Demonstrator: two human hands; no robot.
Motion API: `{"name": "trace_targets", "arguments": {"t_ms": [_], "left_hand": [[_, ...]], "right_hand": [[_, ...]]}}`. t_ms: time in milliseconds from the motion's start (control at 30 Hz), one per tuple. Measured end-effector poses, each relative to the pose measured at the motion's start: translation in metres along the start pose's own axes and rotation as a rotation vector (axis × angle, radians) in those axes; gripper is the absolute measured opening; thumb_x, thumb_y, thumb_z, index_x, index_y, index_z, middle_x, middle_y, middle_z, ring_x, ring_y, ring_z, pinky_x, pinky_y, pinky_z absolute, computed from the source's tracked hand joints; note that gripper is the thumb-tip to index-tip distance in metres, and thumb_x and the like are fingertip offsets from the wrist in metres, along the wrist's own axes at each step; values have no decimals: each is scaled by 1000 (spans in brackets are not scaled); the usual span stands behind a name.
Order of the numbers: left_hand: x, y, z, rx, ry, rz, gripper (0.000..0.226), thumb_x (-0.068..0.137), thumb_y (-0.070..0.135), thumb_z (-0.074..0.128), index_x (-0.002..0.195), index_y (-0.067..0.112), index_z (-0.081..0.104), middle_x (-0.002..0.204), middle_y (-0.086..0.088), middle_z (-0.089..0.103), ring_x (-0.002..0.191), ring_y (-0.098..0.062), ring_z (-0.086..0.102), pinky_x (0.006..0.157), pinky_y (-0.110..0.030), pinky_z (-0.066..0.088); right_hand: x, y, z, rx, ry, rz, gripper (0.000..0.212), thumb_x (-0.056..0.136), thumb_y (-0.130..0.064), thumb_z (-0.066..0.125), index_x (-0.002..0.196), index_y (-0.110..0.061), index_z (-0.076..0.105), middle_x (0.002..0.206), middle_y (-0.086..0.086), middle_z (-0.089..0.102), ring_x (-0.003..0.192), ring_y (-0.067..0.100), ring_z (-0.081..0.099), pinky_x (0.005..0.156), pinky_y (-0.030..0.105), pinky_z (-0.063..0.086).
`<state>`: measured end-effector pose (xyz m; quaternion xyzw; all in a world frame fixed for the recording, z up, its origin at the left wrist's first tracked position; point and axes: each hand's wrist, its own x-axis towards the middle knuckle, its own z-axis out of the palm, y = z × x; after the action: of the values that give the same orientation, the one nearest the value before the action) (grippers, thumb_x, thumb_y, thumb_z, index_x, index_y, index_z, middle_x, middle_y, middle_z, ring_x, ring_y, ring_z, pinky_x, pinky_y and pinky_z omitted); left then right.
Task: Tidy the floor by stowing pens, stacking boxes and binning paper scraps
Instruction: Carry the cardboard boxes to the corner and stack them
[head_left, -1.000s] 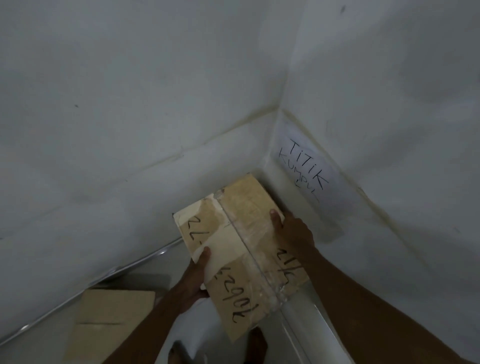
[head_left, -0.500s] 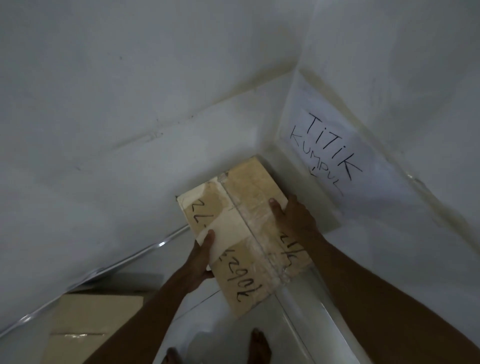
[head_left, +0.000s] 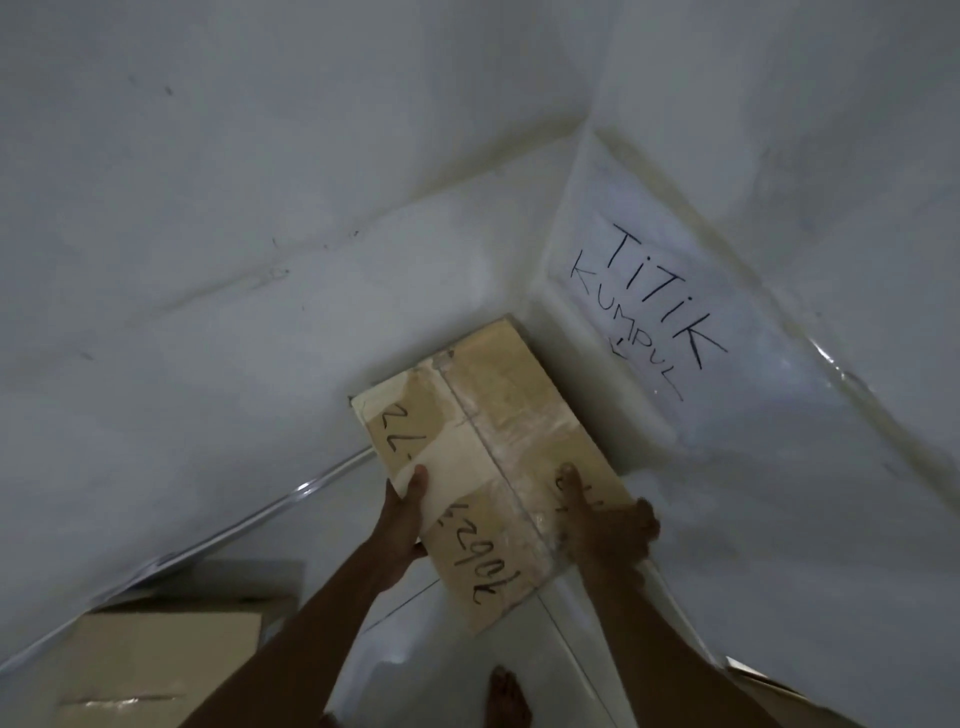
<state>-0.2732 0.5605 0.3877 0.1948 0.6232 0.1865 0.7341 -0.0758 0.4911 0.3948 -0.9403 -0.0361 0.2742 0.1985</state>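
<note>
A taped cardboard box (head_left: 493, 431) with black handwriting on its top sits low in the corner of two white walls. My left hand (head_left: 402, 525) grips its left edge, thumb on top. My right hand (head_left: 608, 525) lies on the top near the right front corner, fingers wrapped over the right side. A second cardboard box (head_left: 156, 660) stands on the floor at the lower left, apart from both hands.
A paper sign (head_left: 649, 306) reading "TITIK KUMPUL" is taped to the right wall just above the corner. White tiled floor (head_left: 467, 639) lies below the box. My bare foot (head_left: 509, 701) shows at the bottom. A box corner (head_left: 753, 680) peeks in at lower right.
The box has gone deeper into the corner and lower. My right hand slid back from the middle of the top toward the near right corner; the left hand stays on the left edge.
</note>
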Motion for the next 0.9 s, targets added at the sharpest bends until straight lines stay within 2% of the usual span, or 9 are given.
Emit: {"name": "trace_targets", "arguments": {"t_ms": [67, 167, 367, 700, 767, 900], "left_hand": [[3, 6, 8, 13, 1, -10, 56, 92, 53, 43, 142, 32, 28, 138, -10, 49, 119, -36, 52, 95, -65, 42], [11, 14, 19, 13, -11, -17, 56, 93, 52, 41, 143, 30, 26, 140, -12, 46, 121, -37, 50, 97, -65, 41], [31, 30, 43, -7, -54, -36, 64, 93, 51, 42, 148, 30, 15, 147, -13, 38, 131, -38, 40, 103, -66, 34], [46, 45, 49, 64, -49, -72, 79, 89, 57, 46, 151, 32, 3, 153, -9, 29, 135, -36, 36, 104, -63, 36], [45, 45, 51, 101, -7, -66, 80, 87, 58, 48, 150, 31, 7, 151, -8, 31, 133, -34, 39, 103, -59, 40], [38, 46, 49, 180, 66, -76, 73, 85, 60, 52, 144, 25, 27, 142, -11, 43, 124, -34, 47, 98, -55, 46]], "right_hand": [[-2, -4, 4, 252, 3, 196, 120, 59, -63, 79, 143, 0, 23, 146, 25, 30, 129, 46, 38, 104, 59, 38], [5, -17, 7, 418, 0, 272, 111, 61, -53, 84, 137, 5, 29, 135, 27, 46, 121, 44, 49, 96, 52, 45], [40, -37, -7, 328, -52, 136, 92, 70, -54, 77, 129, 8, 43, 127, 27, 54, 115, 41, 55, 90, 44, 48], [50, -47, -9, 250, -97, 90, 91, 78, -56, 69, 132, 10, 37, 130, 29, 50, 116, 42, 54, 89, 43, 48], [53, -47, -13, 202, -145, 81, 92, 79, -57, 67, 135, 10, 35, 132, 28, 49, 118, 40, 53, 91, 41, 47], [59, -48, -21, 103, -227, 81, 95, 81, -59, 64, 138, 10, 31, 137, 26, 44, 125, 39, 47, 98, 42, 43]]}}
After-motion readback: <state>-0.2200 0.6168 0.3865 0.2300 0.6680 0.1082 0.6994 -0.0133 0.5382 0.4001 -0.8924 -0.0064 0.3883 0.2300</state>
